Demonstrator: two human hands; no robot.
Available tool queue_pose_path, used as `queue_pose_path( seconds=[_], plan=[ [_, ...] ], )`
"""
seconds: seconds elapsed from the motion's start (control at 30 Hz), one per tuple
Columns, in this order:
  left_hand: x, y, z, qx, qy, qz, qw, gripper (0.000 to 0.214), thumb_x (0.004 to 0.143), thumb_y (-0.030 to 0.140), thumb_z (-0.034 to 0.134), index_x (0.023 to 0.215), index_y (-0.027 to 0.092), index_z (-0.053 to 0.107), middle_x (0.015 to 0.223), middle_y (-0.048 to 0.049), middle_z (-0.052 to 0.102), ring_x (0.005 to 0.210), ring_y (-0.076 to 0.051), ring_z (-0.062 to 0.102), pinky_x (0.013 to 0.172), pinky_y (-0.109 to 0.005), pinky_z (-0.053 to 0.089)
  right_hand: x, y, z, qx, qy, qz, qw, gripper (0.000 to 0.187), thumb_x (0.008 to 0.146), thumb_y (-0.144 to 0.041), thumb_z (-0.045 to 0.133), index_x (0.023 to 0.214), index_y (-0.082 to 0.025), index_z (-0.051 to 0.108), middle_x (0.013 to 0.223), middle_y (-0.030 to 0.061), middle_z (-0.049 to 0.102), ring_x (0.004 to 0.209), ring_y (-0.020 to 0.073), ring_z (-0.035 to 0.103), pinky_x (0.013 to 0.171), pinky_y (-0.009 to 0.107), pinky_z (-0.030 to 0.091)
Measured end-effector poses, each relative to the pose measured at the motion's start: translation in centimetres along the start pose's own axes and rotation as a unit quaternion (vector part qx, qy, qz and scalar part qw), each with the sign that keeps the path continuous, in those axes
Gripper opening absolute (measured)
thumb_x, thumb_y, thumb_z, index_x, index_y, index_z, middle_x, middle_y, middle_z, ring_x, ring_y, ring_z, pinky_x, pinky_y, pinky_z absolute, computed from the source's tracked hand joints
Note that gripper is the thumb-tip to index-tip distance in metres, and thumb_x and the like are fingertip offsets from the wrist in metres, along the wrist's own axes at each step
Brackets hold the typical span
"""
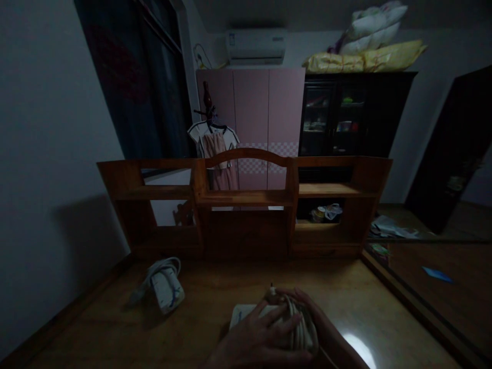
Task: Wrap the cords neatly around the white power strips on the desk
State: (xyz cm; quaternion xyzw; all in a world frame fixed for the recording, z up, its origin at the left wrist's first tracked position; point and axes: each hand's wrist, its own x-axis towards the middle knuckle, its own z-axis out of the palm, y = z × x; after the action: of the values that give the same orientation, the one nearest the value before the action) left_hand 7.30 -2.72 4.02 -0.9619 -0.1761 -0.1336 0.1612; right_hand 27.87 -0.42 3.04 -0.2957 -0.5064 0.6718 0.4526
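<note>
Both of my hands rest on a white power strip point(246, 313) with its cord wound around it, low on the wooden desk point(215, 292). My left hand point(255, 335) lies flat over the coiled white cord point(302, 328), fingers pointing right. My right hand point(313, 312) curls around the far side of the coil from the right. A second white power strip point(166, 289) with a looped cord lies on the desk to the left, apart from both hands.
A wooden shelf hutch point(246, 200) stands at the back of the desk, with small items point(326, 212) in its right compartment. Behind are a pink wardrobe point(265, 113), a dark cabinet point(346, 115), hanging clothes point(215, 146) and an air conditioner point(255, 46). The room is dim.
</note>
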Motion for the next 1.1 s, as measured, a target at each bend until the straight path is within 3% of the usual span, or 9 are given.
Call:
queue_pose_path(
  seconds=[0.13, 0.3, 0.4, 0.53, 0.67, 0.87, 1.1],
  plan=[
    [0.0, -0.2, 0.2, -0.019, -0.012, -0.028, 0.999, 0.069, 0.089, 0.022, 0.052, 0.145, 0.040, 0.016, 0.156, -0.0014, 0.007, 0.140, -0.029, 0.015, 0.104, -0.049, 0.035, 0.6, 0.2, -0.8, -0.011, 0.023, -0.033, 0.999, 0.038, 0.078, -0.045, 0.064, 0.109, -0.022, 0.067, 0.121, 0.0103, 0.062, 0.116, 0.0291, 0.054, 0.101, 0.042, 0.037],
    [-0.1, -0.3, 1.1, -0.032, -0.046, -0.094, 0.994, 0.079, 0.083, 0.007, 0.048, 0.148, 0.024, 0.007, 0.156, -0.0112, 0.001, 0.141, -0.029, 0.011, 0.104, -0.049, 0.034, 1.1, 0.5, -1.7, -0.023, 0.052, -0.037, 0.998, 0.036, 0.077, -0.040, 0.067, 0.106, -0.021, 0.064, 0.111, 0.0108, 0.067, 0.103, 0.0297, 0.061, 0.092, 0.044, 0.043],
    [-0.2, -0.2, 1.7, -0.035, -0.063, -0.142, 0.987, 0.086, 0.074, -0.001, 0.043, 0.148, 0.015, 0.003, 0.156, -0.0115, 0.004, 0.141, -0.027, 0.009, 0.108, -0.045, 0.029, 0.9, 0.8, -2.0, -0.035, 0.049, -0.035, 0.998, 0.036, 0.076, -0.039, 0.068, 0.108, -0.022, 0.063, 0.112, 0.0094, 0.066, 0.102, 0.0291, 0.061, 0.089, 0.043, 0.044],
    [-0.4, -0.2, 1.8, -0.046, -0.075, -0.232, 0.969, 0.100, 0.060, 0.001, 0.046, 0.148, 0.024, 0.007, 0.152, -0.0072, 0.025, 0.133, -0.029, 0.028, 0.108, -0.049, 0.025, 0.6, 0.8, -2.3, -0.051, 0.031, -0.067, 0.996, 0.047, 0.074, -0.037, 0.068, 0.119, -0.024, 0.059, 0.119, 0.0094, 0.063, 0.109, 0.0290, 0.058, 0.095, 0.044, 0.040],
    [-0.6, -0.3, 1.3, -0.054, -0.078, -0.299, 0.950, 0.104, 0.055, 0.005, 0.048, 0.147, 0.032, 0.010, 0.133, -0.0061, 0.046, 0.119, -0.028, 0.041, 0.107, -0.051, 0.022, 0.4, 0.5, -2.1, -0.038, 0.016, -0.072, 0.997, 0.056, 0.075, -0.039, 0.067, 0.127, -0.024, 0.054, 0.120, 0.0110, 0.062, 0.113, 0.0299, 0.055, 0.097, 0.046, 0.039],
    [-0.4, 0.1, 1.2, -0.037, -0.077, -0.318, 0.944, 0.106, 0.054, 0.003, 0.049, 0.147, 0.034, 0.009, 0.128, -0.0066, 0.046, 0.115, -0.027, 0.041, 0.102, -0.046, 0.029, 0.0, 0.3, -1.4, -0.038, 0.029, -0.056, 0.997, 0.056, 0.076, -0.036, 0.068, 0.127, -0.024, 0.048, 0.112, 0.0108, 0.065, 0.098, 0.0277, 0.063, 0.083, 0.043, 0.048],
    [-0.1, 0.4, 0.7, -0.014, -0.065, -0.305, 0.950, 0.101, 0.062, -0.003, 0.045, 0.147, 0.037, 0.007, 0.127, -0.0057, 0.047, 0.115, -0.025, 0.041, 0.101, -0.043, 0.030, 0.1, 1.1, -2.1, -0.214, 0.119, -0.057, 0.968, 0.046, 0.076, -0.042, 0.067, 0.115, -0.019, 0.058, 0.109, 0.0095, 0.065, 0.089, 0.0257, 0.063, 0.077, 0.038, 0.052]
  ],
)
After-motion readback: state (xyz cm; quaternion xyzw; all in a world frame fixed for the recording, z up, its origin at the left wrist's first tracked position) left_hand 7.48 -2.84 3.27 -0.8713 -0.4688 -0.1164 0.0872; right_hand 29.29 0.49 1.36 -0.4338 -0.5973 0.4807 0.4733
